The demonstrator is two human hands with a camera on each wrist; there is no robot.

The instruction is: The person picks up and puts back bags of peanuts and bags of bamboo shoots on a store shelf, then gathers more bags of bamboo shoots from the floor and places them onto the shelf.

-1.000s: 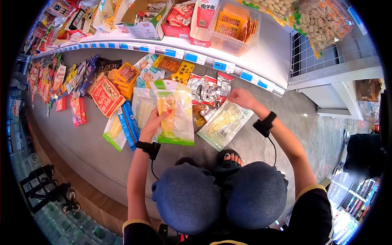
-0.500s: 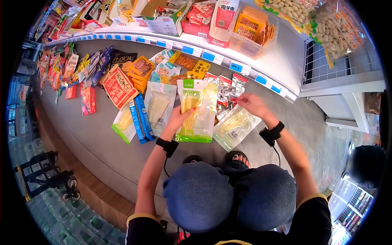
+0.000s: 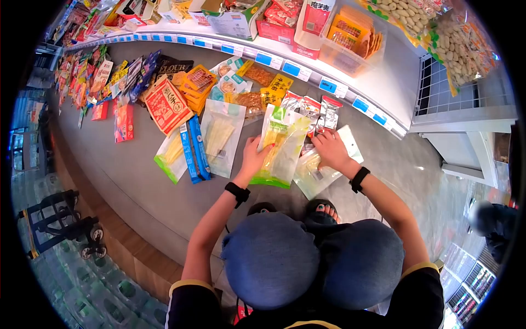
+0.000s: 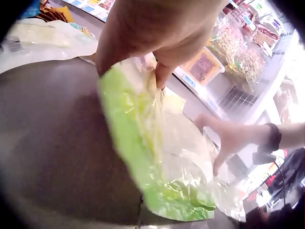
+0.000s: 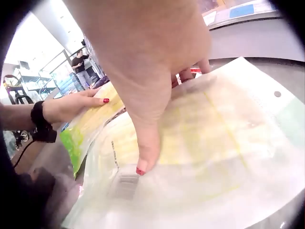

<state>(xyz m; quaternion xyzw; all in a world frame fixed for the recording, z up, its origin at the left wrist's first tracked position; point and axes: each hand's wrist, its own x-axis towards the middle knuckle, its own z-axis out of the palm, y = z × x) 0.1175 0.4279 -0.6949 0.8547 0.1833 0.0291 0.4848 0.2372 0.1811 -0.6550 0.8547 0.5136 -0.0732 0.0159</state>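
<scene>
My left hand [image 3: 253, 157] grips the left side of a clear bag of pale yellow strips [image 3: 284, 143] with green ends, its thumb on the front. In the left wrist view the bag's green end [image 4: 128, 138] hangs above the floor. My right hand [image 3: 332, 149] rests across a second clear bag of pale strips [image 3: 313, 183], just right of the first. The right wrist view shows its thumb laid on this bag near a barcode [image 5: 127, 185]; the other fingers, partly hidden, reach the far edge. Silver and red packets [image 3: 329, 112] lie just beyond.
Left of my hands lie another clear bag of strips [image 3: 222, 137], blue packets [image 3: 195, 151] and a red-and-cream packet [image 3: 166, 107]. A low shelf [image 3: 392, 71] with snack boxes runs along the back. A black-framed cart [image 3: 60, 225] stands at the left; another person [image 5: 82, 69] is in the distance.
My left hand with its bag has shifted right over the floor packets. My right hand has gone from the second bag's upper corner to lying across it, and that bag has turned slightly.
</scene>
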